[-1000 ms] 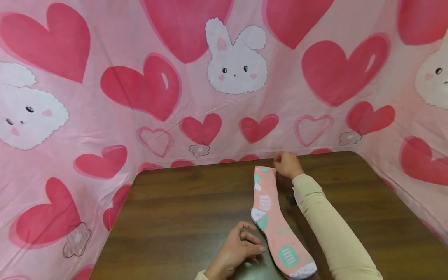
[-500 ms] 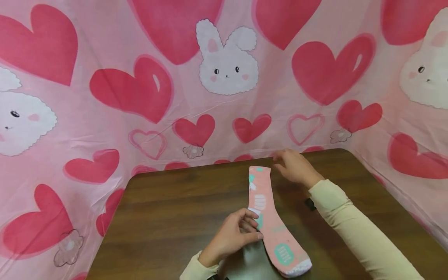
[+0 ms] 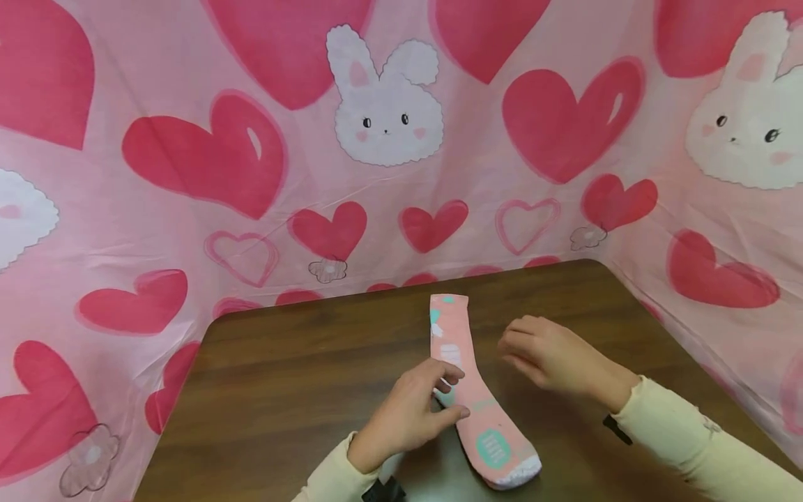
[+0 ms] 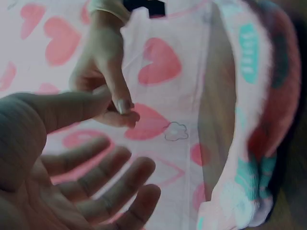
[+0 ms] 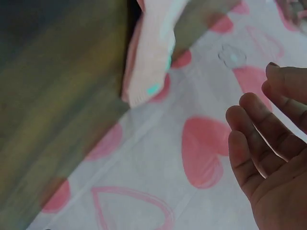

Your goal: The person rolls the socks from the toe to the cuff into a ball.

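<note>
A pink sock [image 3: 479,390] with teal and white patches lies lengthwise on the table, its cuff toward the back and its white toe toward the front. In the left wrist view a second matching layer shows under the sock [image 4: 254,96], so two appear stacked. My left hand [image 3: 408,408] hovers over the heel, thumb and fingers apart, overlapping the sock's left edge and hiding part of the heel. To the right of the sock is my right hand [image 3: 555,355], fingers loosely bent and holding nothing. Its fingers [image 5: 256,103] are also bare in the right wrist view.
The brown wooden table [image 3: 301,390] has rounded back corners. Behind it and along both sides hangs a pink cloth [image 3: 477,174] printed with red hearts and white rabbits. A dark strap [image 3: 617,429] shows at the right wrist.
My right hand has drawn back from beside the cuff, toward me and to the right. My left hand has moved forward to over the heel. The head view has turned rightward.
</note>
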The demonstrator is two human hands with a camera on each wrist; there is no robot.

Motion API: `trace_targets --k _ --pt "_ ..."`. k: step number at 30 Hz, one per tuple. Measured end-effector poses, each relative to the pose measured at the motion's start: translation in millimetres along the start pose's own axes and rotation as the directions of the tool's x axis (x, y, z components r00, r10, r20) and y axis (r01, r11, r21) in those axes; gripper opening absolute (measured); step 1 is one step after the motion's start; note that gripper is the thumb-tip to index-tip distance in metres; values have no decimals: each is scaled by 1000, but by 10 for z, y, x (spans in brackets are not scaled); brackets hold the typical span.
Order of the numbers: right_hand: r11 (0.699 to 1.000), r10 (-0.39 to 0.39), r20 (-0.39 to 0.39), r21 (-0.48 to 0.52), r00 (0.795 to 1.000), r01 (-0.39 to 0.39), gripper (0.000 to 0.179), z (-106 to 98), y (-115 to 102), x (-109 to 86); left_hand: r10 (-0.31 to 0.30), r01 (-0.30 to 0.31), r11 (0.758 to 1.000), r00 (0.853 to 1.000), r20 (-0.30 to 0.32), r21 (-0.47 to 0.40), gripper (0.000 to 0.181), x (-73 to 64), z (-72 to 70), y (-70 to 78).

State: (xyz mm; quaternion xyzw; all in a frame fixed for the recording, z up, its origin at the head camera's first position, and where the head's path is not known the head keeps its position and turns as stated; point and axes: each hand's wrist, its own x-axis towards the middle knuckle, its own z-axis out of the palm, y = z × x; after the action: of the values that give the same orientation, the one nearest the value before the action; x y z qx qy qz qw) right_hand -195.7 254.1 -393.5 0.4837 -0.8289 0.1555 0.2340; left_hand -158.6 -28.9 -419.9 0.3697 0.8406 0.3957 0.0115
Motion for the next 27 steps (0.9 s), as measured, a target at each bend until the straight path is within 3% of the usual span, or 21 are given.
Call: trace_targets --k 2,5,8,11,13,14,17,24,27 --pt "999 -36 6 4 999 36 4 22 -83 -78 95 -102 986 994 53 133 33 -19 41 28" --pt "997 -69 40 -33 997 70 19 59 -193 -203 261 -288 907 957 128 306 31 -46 140 68" --pt "989 -126 59 -77 990 130 36 111 -277 -343 411 -458 783 889 204 420 25 -64 272 87" --pt "968 -238 24 -72 971 239 32 187 -349 -470 518 -587 661 808 282 468 17 -79 414 93" --pt "952 -303 -14 -55 953 302 24 237 -405 -539 550 -635 603 769 326 482 15 -87 491 96" --pt "942 -333 -31 -49 942 331 20 262 -433 -571 556 -647 587 759 339 487 15 -90 523 93" --pt "929 -370 -56 -32 927 369 16 328 -504 -674 541 -655 567 753 375 499 20 -94 594 75" --pt "930 -369 -43 -7 929 369 17 477 -527 -906 494 -641 609 767 410 466 22 -86 740 -37" --pt "928 -372 -46 1 927 372 14 535 -529 -936 496 -638 592 770 401 492 18 -88 803 -80"
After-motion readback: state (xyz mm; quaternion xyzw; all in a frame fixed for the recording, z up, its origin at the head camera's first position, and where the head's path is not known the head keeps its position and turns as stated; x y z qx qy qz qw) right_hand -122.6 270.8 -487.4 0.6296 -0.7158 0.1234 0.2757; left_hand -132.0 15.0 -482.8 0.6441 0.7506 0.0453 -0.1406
